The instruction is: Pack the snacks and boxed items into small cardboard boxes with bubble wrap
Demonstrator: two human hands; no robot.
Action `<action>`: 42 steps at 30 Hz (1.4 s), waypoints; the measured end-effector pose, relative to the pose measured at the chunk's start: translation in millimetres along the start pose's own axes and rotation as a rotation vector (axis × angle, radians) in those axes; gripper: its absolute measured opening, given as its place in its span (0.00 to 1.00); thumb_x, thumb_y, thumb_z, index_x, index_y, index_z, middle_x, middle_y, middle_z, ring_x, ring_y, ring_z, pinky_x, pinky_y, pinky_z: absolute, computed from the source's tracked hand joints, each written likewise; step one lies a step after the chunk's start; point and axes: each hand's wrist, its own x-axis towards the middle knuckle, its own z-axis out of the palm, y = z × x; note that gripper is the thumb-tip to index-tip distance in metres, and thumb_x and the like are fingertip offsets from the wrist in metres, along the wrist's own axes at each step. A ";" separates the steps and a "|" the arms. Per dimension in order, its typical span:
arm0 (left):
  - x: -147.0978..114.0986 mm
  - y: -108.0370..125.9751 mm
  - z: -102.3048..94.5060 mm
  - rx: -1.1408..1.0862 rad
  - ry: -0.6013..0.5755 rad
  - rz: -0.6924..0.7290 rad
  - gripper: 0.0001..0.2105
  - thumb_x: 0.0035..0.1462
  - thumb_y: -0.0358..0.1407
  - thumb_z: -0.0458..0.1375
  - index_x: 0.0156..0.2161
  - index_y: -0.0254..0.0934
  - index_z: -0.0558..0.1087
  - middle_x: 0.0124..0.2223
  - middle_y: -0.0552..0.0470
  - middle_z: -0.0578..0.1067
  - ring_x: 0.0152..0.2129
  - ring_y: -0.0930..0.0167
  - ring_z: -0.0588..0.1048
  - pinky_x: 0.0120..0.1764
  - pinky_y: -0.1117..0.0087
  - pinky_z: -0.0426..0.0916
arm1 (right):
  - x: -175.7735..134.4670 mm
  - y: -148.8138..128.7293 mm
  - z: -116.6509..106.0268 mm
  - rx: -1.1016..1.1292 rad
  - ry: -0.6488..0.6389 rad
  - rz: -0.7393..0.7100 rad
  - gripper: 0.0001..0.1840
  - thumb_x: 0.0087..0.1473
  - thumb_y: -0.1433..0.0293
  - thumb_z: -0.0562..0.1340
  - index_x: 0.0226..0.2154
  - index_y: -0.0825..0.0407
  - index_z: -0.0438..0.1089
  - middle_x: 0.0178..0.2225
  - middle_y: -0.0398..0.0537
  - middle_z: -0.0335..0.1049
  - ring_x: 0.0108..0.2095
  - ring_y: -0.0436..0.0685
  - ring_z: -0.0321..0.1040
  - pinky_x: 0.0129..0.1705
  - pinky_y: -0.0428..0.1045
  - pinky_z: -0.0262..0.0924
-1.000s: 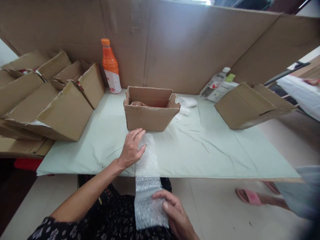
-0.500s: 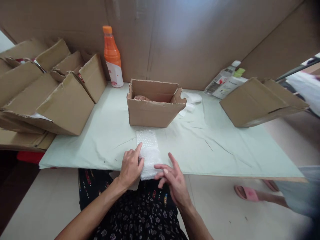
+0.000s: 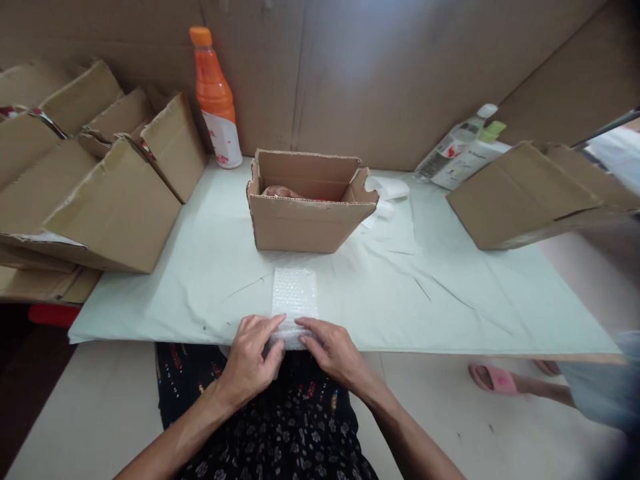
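Observation:
A strip of clear bubble wrap (image 3: pixel 294 291) lies at the front edge of the table, its near end folded or rolled into a thicker bundle. My left hand (image 3: pixel 251 355) grips the left side of that end between thumb and fingers. On the right side, my right hand (image 3: pixel 336 351) pinches the same end, fingertips close to those of the left. Whether anything is inside the fold cannot be made out. Just beyond the wrap stands an open cardboard box (image 3: pixel 300 228) with something reddish-brown in it, mostly hidden by the front wall.
Several open cardboard boxes (image 3: pixel 117 207) crowd the left side. An orange bottle (image 3: pixel 215 100) stands at the back. Toward the right are white scraps (image 3: pixel 389 189), a leaning clear bottle (image 3: pixel 455 143), a white packet (image 3: pixel 469 165) and another box (image 3: pixel 520 197). Below, another person's foot wears a pink slipper (image 3: pixel 500 380).
Both hands have come together at the near end of the bubble wrap and closed on it. That end is now folded up, so the strip looks shorter. The view has shifted slightly.

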 end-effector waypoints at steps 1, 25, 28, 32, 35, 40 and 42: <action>3.2 -1.0 3.5 0.050 0.016 -0.032 0.17 0.63 0.30 0.54 0.57 0.35 0.67 0.40 0.48 0.76 0.38 0.65 0.71 0.44 0.60 0.68 | 3.0 -0.9 -0.3 -0.011 0.040 0.020 0.15 0.63 0.71 0.57 0.52 0.50 0.70 0.46 0.51 0.77 0.45 0.58 0.74 0.47 0.55 0.68; 30.5 -16.0 7.2 -0.389 0.207 -0.467 0.21 0.61 0.40 0.58 0.58 0.36 0.67 0.54 0.40 0.73 0.50 0.61 0.73 0.54 0.54 0.67 | 33.1 6.7 0.7 -0.148 0.189 0.032 0.14 0.63 0.69 0.58 0.50 0.50 0.71 0.47 0.54 0.76 0.44 0.63 0.72 0.46 0.58 0.65; 21.9 -5.9 8.3 -0.904 0.168 -0.736 0.29 0.58 0.41 0.61 0.62 0.35 0.62 0.56 0.39 0.73 0.51 0.61 0.74 0.54 0.58 0.68 | 35.4 0.8 3.9 0.176 0.174 0.142 0.14 0.62 0.66 0.59 0.50 0.49 0.71 0.45 0.51 0.77 0.43 0.59 0.74 0.46 0.53 0.68; 24.1 4.1 15.3 -1.135 0.161 -0.794 0.33 0.56 0.39 0.63 0.64 0.38 0.58 0.51 0.44 0.77 0.46 0.66 0.76 0.49 0.67 0.70 | 30.0 -7.1 0.7 0.293 0.166 0.113 0.17 0.57 0.63 0.63 0.48 0.49 0.73 0.50 0.53 0.74 0.50 0.61 0.71 0.51 0.55 0.67; 30.2 7.5 12.8 -0.962 0.050 -0.623 0.31 0.58 0.38 0.60 0.65 0.39 0.58 0.52 0.43 0.77 0.45 0.65 0.78 0.48 0.64 0.73 | 26.1 -6.7 -11.2 0.300 0.167 0.103 0.26 0.56 0.62 0.64 0.56 0.49 0.68 0.54 0.56 0.71 0.51 0.62 0.70 0.51 0.55 0.67; 84.2 9.3 -33.4 -0.179 0.151 -0.014 0.28 0.57 0.36 0.62 0.62 0.41 0.62 0.55 0.41 0.75 0.50 0.60 0.75 0.52 0.57 0.72 | 31.5 -1.0 -62.3 0.343 0.063 0.108 0.12 0.62 0.62 0.58 0.39 0.50 0.75 0.31 0.46 0.76 0.31 0.55 0.72 0.34 0.48 0.68; 125.0 8.6 -59.4 0.098 0.297 0.229 0.29 0.58 0.33 0.61 0.64 0.39 0.61 0.58 0.39 0.72 0.57 0.58 0.70 0.57 0.52 0.67 | 36.9 4.8 -96.4 0.269 0.163 0.069 0.10 0.61 0.62 0.61 0.36 0.49 0.74 0.33 0.47 0.76 0.33 0.57 0.73 0.36 0.48 0.69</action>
